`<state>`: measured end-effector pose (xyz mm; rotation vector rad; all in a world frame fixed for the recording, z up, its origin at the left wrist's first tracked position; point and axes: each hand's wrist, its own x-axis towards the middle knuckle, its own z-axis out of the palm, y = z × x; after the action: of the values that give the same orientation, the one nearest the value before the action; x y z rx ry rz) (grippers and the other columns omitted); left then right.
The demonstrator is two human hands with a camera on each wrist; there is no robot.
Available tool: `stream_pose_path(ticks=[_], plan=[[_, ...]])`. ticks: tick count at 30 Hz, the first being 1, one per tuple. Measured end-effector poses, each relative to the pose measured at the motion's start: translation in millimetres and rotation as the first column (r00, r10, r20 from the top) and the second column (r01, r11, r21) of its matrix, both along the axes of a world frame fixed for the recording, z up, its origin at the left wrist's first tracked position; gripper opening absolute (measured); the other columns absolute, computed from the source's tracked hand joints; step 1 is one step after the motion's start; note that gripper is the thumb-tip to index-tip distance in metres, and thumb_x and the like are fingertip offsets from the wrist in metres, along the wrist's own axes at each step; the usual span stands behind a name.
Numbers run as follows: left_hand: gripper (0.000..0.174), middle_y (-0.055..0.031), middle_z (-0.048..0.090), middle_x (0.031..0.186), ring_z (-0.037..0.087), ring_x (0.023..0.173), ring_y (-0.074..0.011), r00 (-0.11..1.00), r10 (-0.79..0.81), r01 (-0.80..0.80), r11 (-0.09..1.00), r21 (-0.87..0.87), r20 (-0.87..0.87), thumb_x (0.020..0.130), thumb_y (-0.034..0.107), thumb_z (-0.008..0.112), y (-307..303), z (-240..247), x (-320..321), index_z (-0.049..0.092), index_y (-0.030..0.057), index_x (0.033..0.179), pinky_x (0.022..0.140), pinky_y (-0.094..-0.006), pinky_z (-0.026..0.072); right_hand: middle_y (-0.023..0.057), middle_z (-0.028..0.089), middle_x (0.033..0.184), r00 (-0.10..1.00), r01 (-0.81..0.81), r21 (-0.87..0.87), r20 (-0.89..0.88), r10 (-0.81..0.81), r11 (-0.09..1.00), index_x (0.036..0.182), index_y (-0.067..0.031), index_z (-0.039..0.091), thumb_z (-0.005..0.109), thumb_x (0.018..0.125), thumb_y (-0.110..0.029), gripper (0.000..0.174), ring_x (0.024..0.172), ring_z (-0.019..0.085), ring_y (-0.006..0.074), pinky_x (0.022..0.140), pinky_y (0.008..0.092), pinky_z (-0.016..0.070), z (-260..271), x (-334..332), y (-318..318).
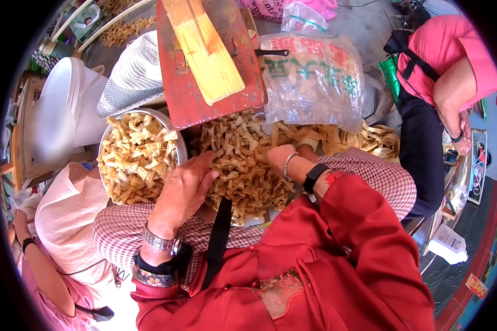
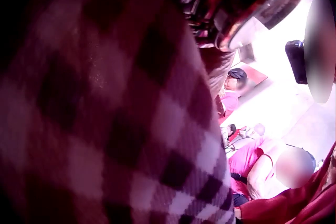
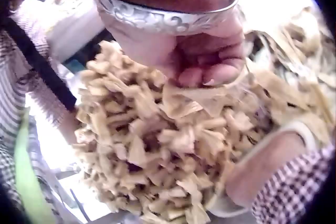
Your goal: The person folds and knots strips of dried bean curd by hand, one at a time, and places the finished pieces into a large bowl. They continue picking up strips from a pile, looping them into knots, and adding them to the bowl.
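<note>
A heap of tan knotted strips [image 1: 240, 171], dry-looking and wrinkled, lies in front of the person's lap. At the heap's left edge is the left hand [image 1: 183, 188], back up, its fingers extended toward the pieces and the thumb apart; nothing shows in its grasp. The right hand [image 1: 280, 158] is over the heap's right side. In the right wrist view its fingers [image 3: 223, 71] curl in against a flat tan strip [image 3: 191, 100] and hold it. Checked cloth fills much of the left wrist view, where the left hand's fingers are hidden.
A round metal basin [image 1: 180, 144] full of similar knots stands at left. A red bench [image 1: 215, 107] bearing a wooden board [image 1: 218, 66] stands ahead. Beyond the right hand are a clear plastic sack [image 1: 312, 83] and long loose strips [image 1: 378, 142]. Other people sit on both sides.
</note>
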<state>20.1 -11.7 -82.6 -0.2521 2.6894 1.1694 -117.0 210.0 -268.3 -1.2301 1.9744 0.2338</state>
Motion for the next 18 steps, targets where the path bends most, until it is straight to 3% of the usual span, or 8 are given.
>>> stream_pose_path(ticks=[7, 8, 11, 12, 13, 16, 17, 18], plan=[[0.035, -0.0194, 0.063, 0.087, 0.061, 0.077, -0.0305, 1.0, -0.009, 0.01, 0.999, 0.035, -0.025, 0.088, 0.01, 0.058, 2, 5, 9, 0.054, -0.0024, 0.121, 0.07, -0.0366, 0.0483, 0.013, 0.065, 0.085, 0.967, 0.04, -0.445, -0.208, -0.147, 0.895, 0.092, -0.0061, 0.06, 0.054, 0.078, -0.01, 0.016, 0.082, 0.066, 0.0292, 0.063, 0.0429, 0.05, 107, 38, -30], [0.033, -0.0169, 0.064, 0.083, 0.062, 0.072, -0.0257, 0.997, -0.03, 0.03, 1.0, -0.006, -0.067, 0.09, 0.01, 0.056, 1, 2, 12, 0.054, -0.0023, 0.121, 0.067, -0.0349, 0.0494, 0.0108, 0.062, 0.081, 0.927, -0.016, -0.55, -0.322, -0.194, 0.835, 0.088, -0.0068, 0.058, 0.054, 0.079, -0.011, 0.011, 0.077, 0.064, 0.0279, 0.058, 0.0402, 0.0487, 114, 41, -28], [0.029, -0.0134, 0.065, 0.078, 0.062, 0.064, -0.0183, 0.996, 0.022, -0.028, 0.998, 0.064, 0.09, 0.094, 0.012, 0.051, 3, 2, 16, 0.055, -0.0026, 0.119, 0.062, -0.0316, 0.0502, 0.0093, 0.058, 0.077, 0.945, 0.064, -0.802, -0.142, -0.294, 0.594, 0.09, -0.006, 0.057, 0.056, 0.076, -0.007, 0.014, 0.067, 0.059, 0.0276, 0.056, 0.0392, 0.047, 146, 53, -29], [0.025, -0.0138, 0.066, 0.073, 0.066, 0.064, -0.0225, 0.973, 0.121, -0.171, 0.95, 0.26, 0.196, 0.093, 0.014, 0.052, 8, 8, 15, 0.058, -0.0015, 0.112, 0.06, -0.035, 0.0513, 0.0068, 0.056, 0.074, 0.954, 0.017, -0.853, -0.142, -0.263, 0.522, 0.089, -0.0069, 0.056, 0.055, 0.078, -0.011, 0.012, 0.066, 0.057, 0.0249, 0.056, 0.0375, 0.0465, 160, 58, -31], [0.027, -0.0112, 0.066, 0.073, 0.065, 0.062, -0.014, 0.955, 0.116, -0.22, 0.894, 0.389, 0.273, 0.094, 0.016, 0.051, 9, 5, 15, 0.058, -0.0024, 0.112, 0.056, -0.0283, 0.0526, 0.0043, 0.054, 0.071, 0.962, -0.03, -0.896, -0.146, -0.229, 0.442, 0.089, -0.0079, 0.055, 0.055, 0.08, -0.015, 0.011, 0.065, 0.056, 0.0222, 0.056, 0.0358, 0.046, 175, 63, -36], [0.029, -0.0116, 0.066, 0.077, 0.066, 0.061, -0.0187, 0.951, -0.03, -0.242, 0.548, 0.8, 0.309, 0.094, 0.02, 0.052, 12, 7, 25, 0.059, -0.003, 0.108, 0.055, -0.0269, 0.0552, 0.001, 0.058, 0.076, 0.961, -0.044, -0.957, -0.119, -0.249, 0.288, 0.091, -0.0098, 0.057, 0.058, 0.074, -0.015, 0.017, 0.069, 0.053, 0.0187, 0.057, 0.032, 0.0434, 210, 77, -50], [0.028, -0.0107, 0.066, 0.078, 0.066, 0.063, -0.0173, 0.977, -0.031, -0.189, 0.344, 0.92, 0.212, 0.092, 0.018, 0.055, 15, 4, 33, 0.055, -0.0024, 0.111, 0.056, -0.0264, 0.0545, -0.0002, 0.062, 0.079, 0.959, -0.063, -0.961, -0.134, -0.252, 0.271, 0.091, -0.0102, 0.059, 0.061, 0.071, -0.013, 0.021, 0.07, 0.053, 0.0174, 0.056, 0.031, 0.0428, 223, 81, -52], [0.029, -0.0101, 0.065, 0.082, 0.065, 0.069, -0.0165, 0.995, -0.091, 0.014, 0.527, 0.85, 0.04, 0.091, 0.017, 0.056, 13, 5, 32, 0.054, -0.0016, 0.113, 0.061, -0.0262, 0.0542, -0.0016, 0.061, 0.08, 0.964, -0.091, -0.958, -0.154, -0.218, 0.273, 0.09, -0.0106, 0.06, 0.061, 0.068, -0.014, 0.022, 0.076, 0.052, 0.0176, 0.059, 0.0302, 0.0423, 231, 85, -56]])
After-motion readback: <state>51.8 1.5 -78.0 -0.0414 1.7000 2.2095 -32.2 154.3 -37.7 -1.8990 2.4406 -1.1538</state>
